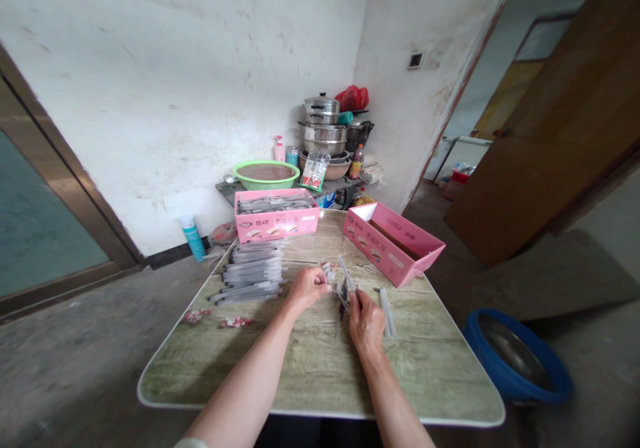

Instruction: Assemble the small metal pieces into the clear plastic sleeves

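My right hand (367, 318) is closed around a translucent pen (345, 273), its pale barrel slanting up past my fingers. Just left of it, my left hand (307, 288) pinches a small piece near the pen's dark end; I cannot make out what the piece is. Between and beyond my hands lie small clear pieces (329, 269) and dark pieces (343, 307), partly covered by the fingers. A few pens (386, 311) rest right of my right hand. To the left is a large pile of grey pens (255, 268) with dark tips.
A pink box (280, 225) full of pens stands at the table's back; another pink box (395, 245) is tilted at the right. Behind are a green basin (267, 180) and stacked pots (324, 135). A blue tub (517, 358) stands right of the wood-patterned table (310, 375).
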A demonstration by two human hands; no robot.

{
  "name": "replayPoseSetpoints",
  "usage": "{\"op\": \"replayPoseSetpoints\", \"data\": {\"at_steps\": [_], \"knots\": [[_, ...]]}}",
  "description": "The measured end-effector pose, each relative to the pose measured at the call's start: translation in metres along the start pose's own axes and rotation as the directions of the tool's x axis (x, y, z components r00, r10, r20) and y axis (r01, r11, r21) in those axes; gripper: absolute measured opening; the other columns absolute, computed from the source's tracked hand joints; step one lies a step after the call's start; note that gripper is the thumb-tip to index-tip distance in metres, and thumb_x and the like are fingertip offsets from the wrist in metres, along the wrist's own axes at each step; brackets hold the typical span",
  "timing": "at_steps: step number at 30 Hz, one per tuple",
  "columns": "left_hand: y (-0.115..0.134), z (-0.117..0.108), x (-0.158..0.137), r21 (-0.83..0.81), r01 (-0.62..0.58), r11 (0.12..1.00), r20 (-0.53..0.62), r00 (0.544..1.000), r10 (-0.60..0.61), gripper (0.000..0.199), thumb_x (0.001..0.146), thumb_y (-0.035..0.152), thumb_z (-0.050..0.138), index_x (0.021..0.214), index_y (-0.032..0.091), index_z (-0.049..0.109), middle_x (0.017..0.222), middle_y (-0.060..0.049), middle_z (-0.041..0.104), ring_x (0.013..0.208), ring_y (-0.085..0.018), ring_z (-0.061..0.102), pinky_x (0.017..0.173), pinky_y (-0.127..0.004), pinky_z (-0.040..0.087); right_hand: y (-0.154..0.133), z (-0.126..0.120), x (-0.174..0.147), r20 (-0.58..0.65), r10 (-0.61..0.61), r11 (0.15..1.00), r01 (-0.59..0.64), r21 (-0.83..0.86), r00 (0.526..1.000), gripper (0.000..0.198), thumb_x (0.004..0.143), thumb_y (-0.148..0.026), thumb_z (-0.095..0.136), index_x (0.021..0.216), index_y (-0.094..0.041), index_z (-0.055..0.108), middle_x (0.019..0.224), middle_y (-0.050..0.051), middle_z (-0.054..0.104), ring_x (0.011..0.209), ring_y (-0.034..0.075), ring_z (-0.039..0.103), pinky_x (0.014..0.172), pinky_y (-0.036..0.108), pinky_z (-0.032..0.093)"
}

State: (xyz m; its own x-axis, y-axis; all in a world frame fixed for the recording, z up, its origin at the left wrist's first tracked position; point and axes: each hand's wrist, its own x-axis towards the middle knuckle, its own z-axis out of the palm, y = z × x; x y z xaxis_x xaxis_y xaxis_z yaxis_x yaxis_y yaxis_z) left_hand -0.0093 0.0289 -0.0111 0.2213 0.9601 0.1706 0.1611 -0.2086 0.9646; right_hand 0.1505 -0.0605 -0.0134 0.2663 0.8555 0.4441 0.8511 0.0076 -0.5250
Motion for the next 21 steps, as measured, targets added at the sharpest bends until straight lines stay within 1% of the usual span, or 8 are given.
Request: {"op": "replayPoseSetpoints", "data": {"at_steps": [2,3,5,7,10,16,21], "knots": [[0.003,-0.002,0.002,-0.251,0.091,0.964,-0.015,0.995,-0.097,0.021,0.062,0.032,0.076,0.069,0.017,0.062,0.057,-0.001,0.062,0.048,-0.014,0.057,0.047,-0.023,0.040,-0.001,-0.001,0.000,0.015,-0.018,0.999,0.017,0.029,1.000,0.046,0.098,-0.045,0.033,0.088,-0.017,0.068,0.067,0.007,0.068,0.058,0.017,0.062,0.053,0.024,0.031],[0.005,-0.004,0.003,-0.355,0.106,0.929,-0.046,0.990,-0.131,0.026,0.062,0.035,0.076,0.072,0.016,0.062,0.060,-0.002,0.064,0.050,-0.015,0.059,0.047,-0.023,0.042,-0.001,-0.002,0.000,0.023,-0.038,0.998,0.036,0.052,0.999,0.045,0.098,-0.044,0.033,0.089,-0.017,0.068,0.068,0.007,0.068,0.059,0.018,0.062,0.054,0.024,0.033],[0.007,-0.010,0.005,-0.496,0.084,0.864,-0.138,0.975,-0.174,0.034,0.060,0.039,0.079,0.079,0.014,0.064,0.068,-0.004,0.066,0.057,-0.016,0.062,0.050,-0.024,0.047,-0.003,-0.003,0.000,0.037,-0.094,0.990,0.090,0.110,0.995,0.045,0.098,-0.044,0.034,0.091,-0.017,0.069,0.074,0.009,0.070,0.063,0.018,0.064,0.057,0.024,0.036],[0.008,-0.014,0.007,-0.576,0.047,0.816,-0.216,0.954,-0.207,0.040,0.059,0.040,0.080,0.085,0.013,0.066,0.072,-0.004,0.066,0.061,-0.015,0.063,0.054,-0.024,0.050,-0.004,-0.003,0.000,0.058,-0.150,0.977,0.140,0.159,0.987,0.044,0.098,-0.043,0.034,0.094,-0.016,0.069,0.079,0.010,0.071,0.068,0.020,0.065,0.060,0.025,0.039],[0.008,-0.018,0.007,-0.638,0.003,0.770,-0.270,0.936,-0.227,0.044,0.056,0.039,0.083,0.087,0.013,0.066,0.073,-0.002,0.065,0.061,-0.013,0.062,0.056,-0.025,0.051,-0.006,-0.003,-0.001,0.080,-0.194,0.964,0.175,0.199,0.978,0.043,0.098,-0.042,0.035,0.095,-0.016,0.070,0.083,0.011,0.072,0.072,0.020,0.066,0.063,0.025,0.042],[0.010,-0.018,0.008,-0.673,-0.070,0.736,-0.334,0.917,-0.218,0.046,0.054,0.040,0.084,0.087,0.012,0.066,0.069,-0.001,0.064,0.060,-0.012,0.060,0.057,-0.025,0.051,-0.004,0.000,-0.003,0.075,-0.244,0.951,0.223,0.214,0.967,0.038,0.097,-0.038,0.040,0.095,-0.016,0.071,0.086,0.010,0.073,0.075,0.020,0.068,0.067,0.024,0.045],[0.011,-0.018,0.008,-0.677,-0.083,0.732,-0.333,0.921,-0.204,0.044,0.056,0.039,0.084,0.087,0.012,0.066,0.068,-0.001,0.064,0.059,-0.011,0.059,0.058,-0.024,0.051,-0.002,0.003,-0.003,0.061,-0.275,0.946,0.259,0.197,0.959,0.036,0.097,-0.036,0.041,0.095,-0.016,0.071,0.086,0.010,0.073,0.076,0.021,0.069,0.067,0.025,0.046]]}}
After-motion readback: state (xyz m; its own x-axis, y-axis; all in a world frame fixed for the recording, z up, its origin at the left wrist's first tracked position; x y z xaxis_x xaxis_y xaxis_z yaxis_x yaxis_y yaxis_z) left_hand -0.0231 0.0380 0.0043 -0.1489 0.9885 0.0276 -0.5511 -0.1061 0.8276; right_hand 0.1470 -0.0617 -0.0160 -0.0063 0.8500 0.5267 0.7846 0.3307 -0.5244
